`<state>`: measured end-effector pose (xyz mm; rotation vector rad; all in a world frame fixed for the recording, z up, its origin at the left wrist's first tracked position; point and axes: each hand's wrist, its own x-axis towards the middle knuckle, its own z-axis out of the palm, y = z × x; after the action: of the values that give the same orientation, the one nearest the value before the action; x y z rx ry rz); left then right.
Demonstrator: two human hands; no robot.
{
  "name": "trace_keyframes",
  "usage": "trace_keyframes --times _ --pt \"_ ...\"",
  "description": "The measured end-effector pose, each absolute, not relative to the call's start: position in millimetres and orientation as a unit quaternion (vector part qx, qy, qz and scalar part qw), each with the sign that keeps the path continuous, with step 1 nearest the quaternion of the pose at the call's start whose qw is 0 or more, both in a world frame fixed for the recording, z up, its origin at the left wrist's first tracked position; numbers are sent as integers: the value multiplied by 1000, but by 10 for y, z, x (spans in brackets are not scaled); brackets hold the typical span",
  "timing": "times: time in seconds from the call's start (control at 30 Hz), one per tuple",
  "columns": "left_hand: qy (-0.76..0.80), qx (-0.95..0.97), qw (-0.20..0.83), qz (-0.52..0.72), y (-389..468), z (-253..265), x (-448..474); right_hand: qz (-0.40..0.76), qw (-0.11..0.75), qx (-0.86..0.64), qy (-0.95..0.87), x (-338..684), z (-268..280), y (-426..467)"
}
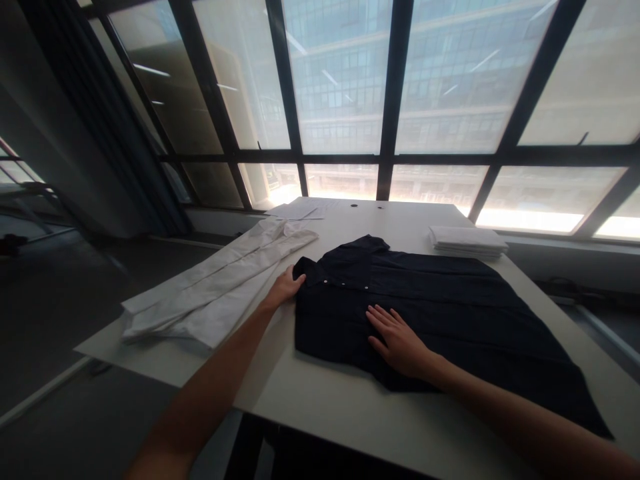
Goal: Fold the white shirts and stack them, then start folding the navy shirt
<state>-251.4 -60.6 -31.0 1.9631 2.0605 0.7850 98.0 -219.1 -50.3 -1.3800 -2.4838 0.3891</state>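
Observation:
A dark navy shirt (450,307) lies spread on the white table, its collar toward the left and a few pale buttons along its front. My left hand (287,285) pinches the collar at the shirt's left end, thumb on top and the other fingers partly hidden. Flat on the lower front of the shirt rests my right hand (397,340), fingers stretched out and a little apart. To the left of my left hand lies a white garment (215,287), laid lengthwise with long creases; neither hand touches it.
The white table (320,407) stands against large windows (340,80). Folded white cloth (467,240) sits at its back right. Sheets of paper (295,212) lie at the back left, and a dark round spot (354,205) marks the far edge. A dark curtain (115,133) hangs at left.

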Motion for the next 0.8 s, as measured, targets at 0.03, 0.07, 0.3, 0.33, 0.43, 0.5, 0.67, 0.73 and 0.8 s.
trace_keyframes --times 0.03,0.07,0.3,0.33,0.43,0.5,0.67,0.73,0.8 --pt "694 661 109 263 -601 -310 -2497 135 137 -477 -858 980 -501 -2191" --pt "695 660 115 261 -598 -308 -2479 136 137 -477 -858 980 -498 -2191" --pt "697 648 101 290 -601 -280 -2460 138 143 -475 -857 983 -490 -2194" --pt "696 650 96 290 -606 -275 -2462 138 141 -475 -857 983 -492 -2193" --pt "675 673 43 299 -643 -248 -2432 139 140 -475 -857 980 -505 -2187" --pt "645 697 -17 314 -701 -215 -2357 141 142 -475 -857 980 -519 -2181" --pt "474 819 11 324 -1028 -120 -1964 135 145 -464 -864 993 -523 -2185" --pt "379 878 95 277 -1213 -91 -1792 122 150 -439 -877 992 -482 -2211" --pt "301 914 166 215 -1385 -75 -1657 111 152 -392 -901 980 -415 -2250"
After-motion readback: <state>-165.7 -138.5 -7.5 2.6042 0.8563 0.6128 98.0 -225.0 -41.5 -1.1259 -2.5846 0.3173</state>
